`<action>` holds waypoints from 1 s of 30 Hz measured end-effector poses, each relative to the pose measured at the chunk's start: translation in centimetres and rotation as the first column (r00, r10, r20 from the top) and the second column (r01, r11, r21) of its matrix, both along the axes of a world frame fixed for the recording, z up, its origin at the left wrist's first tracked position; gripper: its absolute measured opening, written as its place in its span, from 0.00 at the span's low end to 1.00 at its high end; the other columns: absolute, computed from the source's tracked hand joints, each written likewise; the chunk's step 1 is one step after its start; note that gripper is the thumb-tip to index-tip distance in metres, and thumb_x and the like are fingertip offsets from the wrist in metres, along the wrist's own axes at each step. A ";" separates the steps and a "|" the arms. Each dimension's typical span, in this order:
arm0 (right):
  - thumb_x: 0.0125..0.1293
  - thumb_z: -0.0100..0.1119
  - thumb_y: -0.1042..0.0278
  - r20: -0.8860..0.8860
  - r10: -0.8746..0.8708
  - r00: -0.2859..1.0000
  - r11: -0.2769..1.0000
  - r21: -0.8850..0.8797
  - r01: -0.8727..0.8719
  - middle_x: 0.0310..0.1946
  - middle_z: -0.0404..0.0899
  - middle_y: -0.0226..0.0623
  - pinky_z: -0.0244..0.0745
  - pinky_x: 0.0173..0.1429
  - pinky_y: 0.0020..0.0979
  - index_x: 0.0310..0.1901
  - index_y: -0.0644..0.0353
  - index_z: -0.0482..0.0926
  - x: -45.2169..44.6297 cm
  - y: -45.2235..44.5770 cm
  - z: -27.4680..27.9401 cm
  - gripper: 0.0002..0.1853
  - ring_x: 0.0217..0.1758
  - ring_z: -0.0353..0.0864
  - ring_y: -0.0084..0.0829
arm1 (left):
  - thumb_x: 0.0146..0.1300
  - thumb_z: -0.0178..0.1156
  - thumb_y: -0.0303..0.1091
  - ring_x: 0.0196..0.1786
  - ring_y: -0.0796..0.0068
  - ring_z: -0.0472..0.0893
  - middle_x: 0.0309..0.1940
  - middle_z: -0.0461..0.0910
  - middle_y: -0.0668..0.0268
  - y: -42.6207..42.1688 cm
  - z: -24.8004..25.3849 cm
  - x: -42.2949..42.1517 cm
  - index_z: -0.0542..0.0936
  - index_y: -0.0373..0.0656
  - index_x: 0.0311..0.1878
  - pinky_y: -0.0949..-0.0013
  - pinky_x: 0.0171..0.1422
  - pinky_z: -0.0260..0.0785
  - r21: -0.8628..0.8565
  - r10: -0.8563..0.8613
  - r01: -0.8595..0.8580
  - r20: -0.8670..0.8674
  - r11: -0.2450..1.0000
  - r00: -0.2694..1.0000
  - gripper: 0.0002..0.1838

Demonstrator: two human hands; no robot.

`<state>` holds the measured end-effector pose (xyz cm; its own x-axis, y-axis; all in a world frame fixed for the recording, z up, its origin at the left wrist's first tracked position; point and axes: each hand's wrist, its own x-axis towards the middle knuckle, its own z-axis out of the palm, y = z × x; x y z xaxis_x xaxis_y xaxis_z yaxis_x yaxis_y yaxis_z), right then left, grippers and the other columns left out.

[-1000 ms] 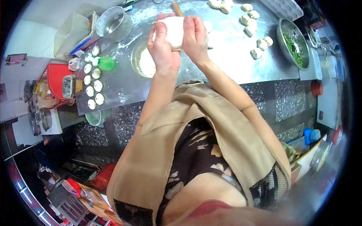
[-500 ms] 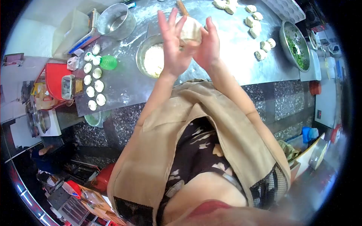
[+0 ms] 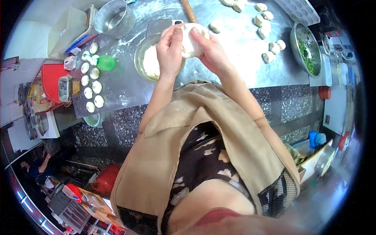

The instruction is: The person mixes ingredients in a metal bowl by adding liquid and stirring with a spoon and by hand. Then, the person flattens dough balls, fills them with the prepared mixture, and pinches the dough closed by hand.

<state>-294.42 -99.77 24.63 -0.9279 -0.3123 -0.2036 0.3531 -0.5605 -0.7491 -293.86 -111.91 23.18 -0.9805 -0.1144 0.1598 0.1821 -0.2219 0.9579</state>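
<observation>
A round, flat piece of white dough (image 3: 191, 44) is held up between my two hands over the metal table. My left hand (image 3: 170, 49) grips its left edge, with the fingers bent behind it. On the right side, my right hand (image 3: 211, 50) has its thumb across the front of the dough and its other fingers mostly hidden. Just left of my hands sits a metal bowl (image 3: 140, 59) holding a pale, floury mass. Beyond them lie a wooden rolling pin (image 3: 189, 11) and a dough lump (image 3: 215, 26).
Several dough lumps (image 3: 263, 24) lie at the back right, near a metal bowl of chopped greens (image 3: 296, 51). Several filled rounds (image 3: 94, 73) and a green bottle (image 3: 105, 62) are at the left, below a large pot (image 3: 129, 24). Another person (image 3: 39, 166) is at the lower left.
Half a second ago my hands were spread apart with the dough near my right hand; now both are closed on it. The whole view has shifted slightly, and another person shows more at the lower left.
</observation>
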 end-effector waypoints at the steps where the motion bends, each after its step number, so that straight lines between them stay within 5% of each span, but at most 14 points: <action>1: 0.63 0.58 0.59 -0.028 0.019 0.999 0.998 0.061 -0.017 0.46 0.76 0.35 0.73 0.50 0.29 0.53 0.67 0.71 0.0 0.2 -0.1 0.23 0.48 0.76 0.26 | 0.67 0.52 0.45 0.49 0.76 0.73 0.45 0.75 0.60 0.1 -0.4 -0.3 0.75 0.33 0.53 0.73 0.54 0.64 -0.163 0.068 -0.075 -0.047 0.984 0.997 0.22; 5: 0.62 0.61 0.61 -0.086 -0.045 0.995 0.978 0.198 0.062 0.46 0.76 0.36 0.73 0.50 0.28 0.52 0.68 0.71 -0.6 1.1 -1.9 0.22 0.47 0.77 0.26 | 0.67 0.53 0.43 0.29 0.84 0.68 0.25 0.73 0.72 1.7 -0.9 -0.4 0.76 0.36 0.33 0.79 0.33 0.63 -0.072 0.224 -0.220 0.051 0.973 0.973 0.17; 7: 0.59 0.63 0.61 -0.072 0.069 0.995 0.997 -0.039 -0.071 0.45 0.76 0.37 0.74 0.48 0.27 0.51 0.68 0.71 -0.3 2.0 -2.2 0.23 0.44 0.77 0.24 | 0.68 0.51 0.46 0.28 0.85 0.69 0.25 0.73 0.71 1.7 -0.6 -0.5 0.75 0.37 0.32 0.78 0.32 0.63 -0.084 0.271 -0.267 0.035 0.960 0.962 0.19; 11: 0.59 0.64 0.61 -0.056 0.127 0.990 0.991 -0.025 -0.129 0.41 0.79 0.35 0.74 0.45 0.25 0.48 0.68 0.74 0.5 2.4 -2.3 0.21 0.39 0.77 0.22 | 0.69 0.46 0.52 0.28 0.83 0.73 0.26 0.75 0.69 1.1 -0.4 -0.2 0.73 0.40 0.30 0.77 0.32 0.66 -0.079 0.353 -0.348 0.067 0.934 0.933 0.23; 14: 0.58 0.65 0.62 -0.088 0.103 0.991 0.993 0.069 -0.097 0.35 0.80 0.31 0.72 0.43 0.23 0.44 0.67 0.78 0.3 2.2 -3.6 0.18 0.36 0.77 0.20 | 0.69 0.45 0.53 0.29 0.79 0.76 0.27 0.76 0.67 1.8 0.0 0.4 0.73 0.39 0.33 0.74 0.33 0.70 0.207 0.292 -0.336 0.214 0.919 0.932 0.23; 16: 0.59 0.64 0.64 -0.045 0.051 0.998 0.996 0.069 -0.048 0.32 0.81 0.28 0.71 0.41 0.22 0.41 0.66 0.79 0.1 2.0 -3.2 0.15 0.34 0.77 0.18 | 0.68 0.45 0.54 0.33 0.77 0.78 0.31 0.77 0.65 2.1 0.2 0.6 0.72 0.39 0.39 0.72 0.38 0.73 0.609 -0.076 -0.183 0.374 0.772 0.924 0.23; 17: 0.59 0.64 0.64 -0.048 0.058 0.997 0.996 0.064 -0.055 0.32 0.81 0.28 0.71 0.41 0.22 0.41 0.66 0.79 0.0 2.0 -2.9 0.15 0.34 0.77 0.18 | 0.68 0.45 0.54 0.33 0.77 0.78 0.31 0.77 0.65 1.9 -0.6 0.4 0.72 0.39 0.39 0.72 0.38 0.73 0.605 -0.067 -0.187 0.372 0.774 0.926 0.23; 20: 0.56 0.65 0.67 -0.280 -0.056 0.958 0.951 0.278 0.137 0.36 0.81 0.30 0.72 0.41 0.24 0.40 0.63 0.80 -0.4 3.0 -1.6 0.11 0.36 0.77 0.21 | 0.66 0.41 0.62 0.46 0.69 0.77 0.47 0.76 0.62 0.4 -3.1 0.4 0.69 0.40 0.54 0.67 0.48 0.72 -0.122 0.202 -0.168 0.371 0.978 0.906 0.32; 21: 0.56 0.65 0.67 -0.282 -0.059 0.958 0.951 0.275 0.140 0.36 0.81 0.30 0.72 0.41 0.24 0.40 0.63 0.80 -0.8 3.2 -1.6 0.11 0.36 0.77 0.21 | 0.66 0.41 0.62 0.46 0.69 0.77 0.47 0.76 0.62 0.4 -2.3 0.8 0.69 0.40 0.54 0.67 0.48 0.72 -0.125 0.201 -0.166 0.369 0.978 0.908 0.32; 23: 0.51 0.66 0.71 -0.893 0.215 0.395 0.522 0.446 0.727 0.39 0.80 0.33 0.72 0.45 0.29 0.38 0.59 0.81 -1.4 3.4 -1.9 0.11 0.43 0.78 0.29 | 0.65 0.44 0.61 0.52 0.64 0.75 0.50 0.74 0.59 0.9 0.3 1.6 0.68 0.40 0.57 0.60 0.54 0.70 0.640 -0.306 0.116 0.195 0.759 0.932 0.32; 24: 0.48 0.67 0.73 -0.859 0.429 0.280 0.529 0.490 0.693 0.42 0.77 0.36 0.72 0.49 0.33 0.40 0.57 0.80 -1.5 3.7 -1.1 0.14 0.50 0.75 0.36 | 0.66 0.45 0.58 0.55 0.60 0.73 0.53 0.73 0.58 1.1 1.2 1.5 0.67 0.40 0.58 0.56 0.58 0.67 0.806 -0.447 0.189 0.104 0.562 0.888 0.30; 27: 0.50 0.66 0.71 -0.866 0.187 0.465 0.777 0.420 0.469 0.44 0.76 0.36 0.71 0.52 0.34 0.47 0.57 0.77 -1.7 3.5 0.0 0.19 0.52 0.74 0.35 | 0.68 0.41 0.57 0.57 0.60 0.72 0.54 0.72 0.59 1.9 0.9 0.5 0.66 0.40 0.59 0.54 0.59 0.66 0.719 -0.183 -0.042 0.233 0.694 0.955 0.30; 29: 0.57 0.62 0.66 -0.746 -0.014 0.666 0.822 0.371 0.432 0.49 0.75 0.36 0.71 0.55 0.32 0.54 0.59 0.73 -1.9 3.2 -1.4 0.22 0.51 0.75 0.32 | 0.69 0.42 0.53 0.60 0.60 0.70 0.57 0.70 0.60 1.8 1.0 0.6 0.64 0.40 0.62 0.57 0.62 0.63 0.713 -0.218 0.005 0.207 0.701 0.954 0.29; 30: 0.61 0.59 0.64 -0.433 -0.008 0.901 0.956 0.260 0.133 0.50 0.74 0.36 0.71 0.54 0.30 0.55 0.61 0.71 -1.5 3.2 -1.4 0.21 0.50 0.75 0.29 | 0.69 0.42 0.53 0.61 0.61 0.69 0.58 0.70 0.60 2.1 0.8 0.6 0.64 0.40 0.62 0.57 0.63 0.61 0.686 -0.148 0.009 0.143 0.727 0.979 0.28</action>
<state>-295.89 -96.54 23.27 -0.9619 -0.2321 0.1448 -0.0650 -0.3204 -0.9451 -293.30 -109.77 23.96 -0.9934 -0.0456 -0.1049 -0.0207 -0.8302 0.5571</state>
